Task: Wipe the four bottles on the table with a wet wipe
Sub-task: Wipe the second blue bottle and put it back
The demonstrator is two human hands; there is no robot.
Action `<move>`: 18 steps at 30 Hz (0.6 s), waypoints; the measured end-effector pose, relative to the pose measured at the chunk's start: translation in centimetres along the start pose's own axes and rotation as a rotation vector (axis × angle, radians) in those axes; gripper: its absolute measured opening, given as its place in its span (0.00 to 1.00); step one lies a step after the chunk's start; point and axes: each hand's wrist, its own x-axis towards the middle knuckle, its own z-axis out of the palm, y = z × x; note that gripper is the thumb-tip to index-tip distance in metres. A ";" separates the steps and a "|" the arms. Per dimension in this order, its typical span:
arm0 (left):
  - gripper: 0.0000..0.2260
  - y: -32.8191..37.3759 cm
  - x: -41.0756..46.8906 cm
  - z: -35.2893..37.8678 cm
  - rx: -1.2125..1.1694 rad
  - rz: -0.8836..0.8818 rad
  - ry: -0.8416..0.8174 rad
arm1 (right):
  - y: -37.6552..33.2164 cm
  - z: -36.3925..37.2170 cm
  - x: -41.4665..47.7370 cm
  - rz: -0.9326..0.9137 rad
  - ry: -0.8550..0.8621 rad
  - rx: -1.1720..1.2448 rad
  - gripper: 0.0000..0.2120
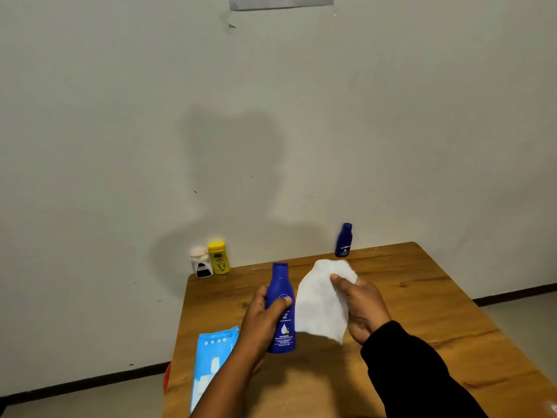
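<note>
Left hand (pixel 259 319) has its grip wrapped round the big blue bottle (pixel 281 309), held upright, maybe just off the bench (pixel 422 312). Right hand (pixel 361 306) pinches a white wipe (pixel 321 303) just beside it. Three other bottles stand at the back edge.

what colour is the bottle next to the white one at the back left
Yellow, cap and body alike: the yellow bottle beside the white bottle, in the head view.

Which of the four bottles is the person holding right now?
The large blue bottle, gripped in the left hand beside the wipe. The white bottle, yellow bottle and small blue bottle stand untouched at the table's far edge.
</note>
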 end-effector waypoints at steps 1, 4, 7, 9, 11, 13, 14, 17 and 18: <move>0.17 0.1 -0.1 0.0 0.032 0.038 -0.027 | -0.1 0.4 0.1 -0.153 0.072 -0.199 0.06; 0.16 0.3 -0.5 0.6 0.121 0.163 -0.090 | -0.3 1.5 0.0 -0.624 0.098 -0.704 0.10; 0.17 0.4 -0.5 0.9 0.194 0.244 -0.076 | 0.1 2.2 -0.5 -0.780 -0.077 -0.820 0.10; 0.16 0.6 -0.4 0.9 0.216 0.279 -0.051 | 0.3 2.3 -0.6 -0.846 -0.117 -0.875 0.09; 0.17 0.9 -0.3 0.7 0.239 0.306 -0.031 | 0.5 2.2 -0.6 -0.901 -0.142 -0.953 0.13; 0.18 1.1 -0.1 0.7 0.260 0.322 -0.020 | 0.8 2.2 -0.6 -0.936 -0.151 -1.024 0.21; 0.18 1.1 0.0 0.8 0.260 0.313 -0.016 | 0.9 2.2 -0.8 -0.974 -0.148 -1.070 0.23; 0.14 0.9 0.2 1.2 0.246 0.253 -0.006 | 1.6 2.5 -0.9 -1.114 -0.199 -1.245 0.26; 0.14 0.9 0.2 1.2 0.249 0.243 -0.010 | 1.5 2.4 -0.7 -1.118 -0.206 -1.255 0.27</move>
